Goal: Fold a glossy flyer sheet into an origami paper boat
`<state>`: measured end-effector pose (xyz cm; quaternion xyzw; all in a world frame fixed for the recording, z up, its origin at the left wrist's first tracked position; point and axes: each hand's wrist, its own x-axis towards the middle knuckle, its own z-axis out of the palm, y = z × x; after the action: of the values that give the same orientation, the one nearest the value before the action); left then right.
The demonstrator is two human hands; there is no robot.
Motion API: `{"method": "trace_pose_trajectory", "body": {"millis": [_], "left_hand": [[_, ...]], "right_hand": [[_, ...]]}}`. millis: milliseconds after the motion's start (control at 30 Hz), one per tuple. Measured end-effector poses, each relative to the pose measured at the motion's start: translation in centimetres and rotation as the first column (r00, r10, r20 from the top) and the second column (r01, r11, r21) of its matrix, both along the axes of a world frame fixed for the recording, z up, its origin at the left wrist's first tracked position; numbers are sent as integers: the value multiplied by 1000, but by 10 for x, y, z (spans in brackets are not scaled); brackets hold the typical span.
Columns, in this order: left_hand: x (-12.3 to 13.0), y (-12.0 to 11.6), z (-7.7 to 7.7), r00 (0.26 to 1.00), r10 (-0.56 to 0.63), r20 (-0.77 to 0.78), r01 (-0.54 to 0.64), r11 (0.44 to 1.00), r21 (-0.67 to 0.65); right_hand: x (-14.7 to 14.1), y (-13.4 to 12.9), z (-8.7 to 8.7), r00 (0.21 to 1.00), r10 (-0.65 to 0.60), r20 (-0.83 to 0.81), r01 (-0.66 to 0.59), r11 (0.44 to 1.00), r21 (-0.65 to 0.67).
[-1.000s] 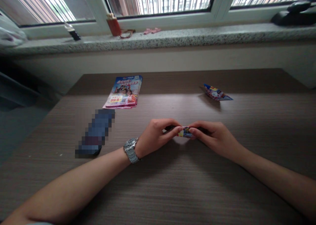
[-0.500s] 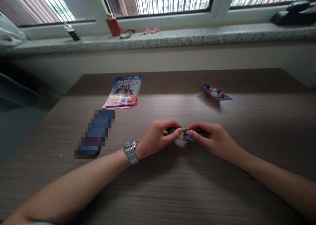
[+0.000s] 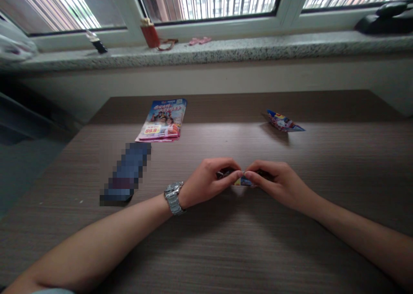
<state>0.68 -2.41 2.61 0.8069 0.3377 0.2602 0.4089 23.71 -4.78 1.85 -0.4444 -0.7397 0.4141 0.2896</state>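
Note:
Both my hands meet at the middle of the wood-grain table (image 3: 226, 242), pinching a small folded piece of glossy printed paper (image 3: 244, 181) in blue, yellow and red. My left hand (image 3: 206, 182) grips its left end and my right hand (image 3: 277, 184) its right end. Fingers hide most of the paper. A metal wristwatch (image 3: 173, 198) sits on my left wrist. Farther off, beyond my right hand, lies a folded paper boat (image 3: 284, 122) of similar print.
A printed leaflet (image 3: 161, 121) lies at the table's far left, with a pixelated, phone-shaped object (image 3: 125, 173) nearer me. Beyond the table's far edge, a speckled stone windowsill (image 3: 226, 52) holds a red cup (image 3: 147, 35) and a dark object (image 3: 387, 23).
My hands have drawn closer together around the paper, and my fingertips now cover more of it. The paper boat and leaflet stay in place.

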Motion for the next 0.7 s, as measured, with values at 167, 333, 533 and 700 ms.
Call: {"method": "trace_pose_trajectory", "body": {"millis": [167, 333, 533, 700], "left_hand": [[-1, 1, -1, 1000, 25, -7, -26, 999, -21], [-2, 3, -1, 1000, 31, -7, -31, 999, -10], [-4, 6, -1, 998, 54, -20, -53, 998, 37], [-5, 7, -3, 999, 54, -8, -53, 995, 87]], "right_hand": [[4, 3, -4, 1000, -7, -6, 7, 995, -98], [7, 6, -8, 1000, -11, -18, 8, 990, -141], [7, 8, -5, 1000, 11, 19, -9, 994, -107], [8, 11, -11, 998, -34, -52, 23, 979, -202]]}}
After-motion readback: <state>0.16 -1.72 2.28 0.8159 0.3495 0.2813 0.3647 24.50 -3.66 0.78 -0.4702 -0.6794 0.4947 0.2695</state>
